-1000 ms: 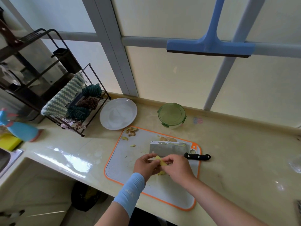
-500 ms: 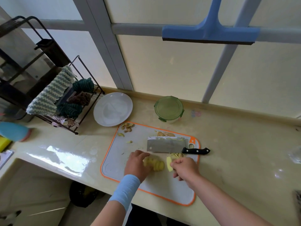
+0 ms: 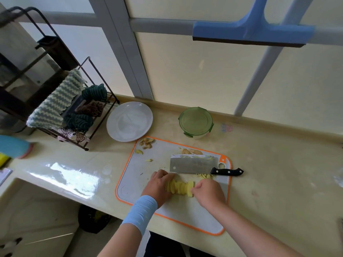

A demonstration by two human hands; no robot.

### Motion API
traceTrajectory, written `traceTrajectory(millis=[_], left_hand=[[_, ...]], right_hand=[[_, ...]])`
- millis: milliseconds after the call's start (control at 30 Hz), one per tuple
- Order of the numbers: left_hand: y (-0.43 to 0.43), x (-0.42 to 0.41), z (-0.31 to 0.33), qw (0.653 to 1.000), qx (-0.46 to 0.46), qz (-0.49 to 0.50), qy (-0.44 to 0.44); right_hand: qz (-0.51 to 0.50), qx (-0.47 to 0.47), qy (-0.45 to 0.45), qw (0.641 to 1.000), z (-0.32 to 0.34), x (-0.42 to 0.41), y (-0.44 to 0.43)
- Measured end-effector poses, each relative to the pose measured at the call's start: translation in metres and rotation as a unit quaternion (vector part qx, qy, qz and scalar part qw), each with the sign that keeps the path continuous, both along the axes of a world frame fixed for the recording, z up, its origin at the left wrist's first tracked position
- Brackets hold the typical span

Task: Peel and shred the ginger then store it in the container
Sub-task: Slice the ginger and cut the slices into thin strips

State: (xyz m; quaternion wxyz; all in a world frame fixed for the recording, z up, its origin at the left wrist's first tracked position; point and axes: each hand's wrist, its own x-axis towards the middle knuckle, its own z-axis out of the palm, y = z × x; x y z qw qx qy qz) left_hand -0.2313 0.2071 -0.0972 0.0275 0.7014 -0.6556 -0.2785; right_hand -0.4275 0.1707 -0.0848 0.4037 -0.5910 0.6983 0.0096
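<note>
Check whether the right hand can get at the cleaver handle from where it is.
Probably yes. The right hand pinches the ginger slices; the cleaver handle lies just beyond it, uncovered, nothing between. It must release the slices first.

I see soft daylight through the frosted window (image 3: 194,71), a bright glare patch on the counter (image 3: 65,179), and wide-angle bending toward softly blurred edges.

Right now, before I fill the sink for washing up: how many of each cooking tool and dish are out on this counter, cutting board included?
Cleaver: 1
Cutting board: 1
White plate: 1
Green-lidded container: 1
Total: 4
</note>
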Motion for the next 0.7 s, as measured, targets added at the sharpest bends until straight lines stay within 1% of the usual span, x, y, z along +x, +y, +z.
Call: traceTrajectory(millis=[67, 133, 200, 233, 600, 700], left_hand=[[-0.002, 0.0, -0.002, 1.0, -0.003, -0.019, 0.006], [-0.003, -0.001, -0.005, 0.999, -0.005, -0.034, 0.002], [-0.003, -0.002, -0.005, 0.999, -0.009, -0.037, 0.002], [-0.003, -0.003, -0.006, 0.999, -0.013, -0.037, 0.003], [0.01, -0.008, -0.008, 1.0, -0.01, -0.004, 0.007], [0.009, -0.014, -0.007, 0.999, -0.028, 0.002, 0.021]], right_hand=[[0.04, -0.036, 0.009, 0.998, -0.001, -0.001, -0.001], [0.114, -0.063, 0.015, 0.991, -0.005, -0.001, -0.003], [0.183, -0.063, 0.007, 0.981, -0.01, 0.0, -0.004], [0.201, -0.057, 0.004, 0.978, -0.012, 0.0, -0.005], [0.251, -0.094, -0.018, 0.963, -0.02, -0.003, -0.005], [0.256, -0.099, -0.024, 0.961, -0.021, -0.003, -0.008]])
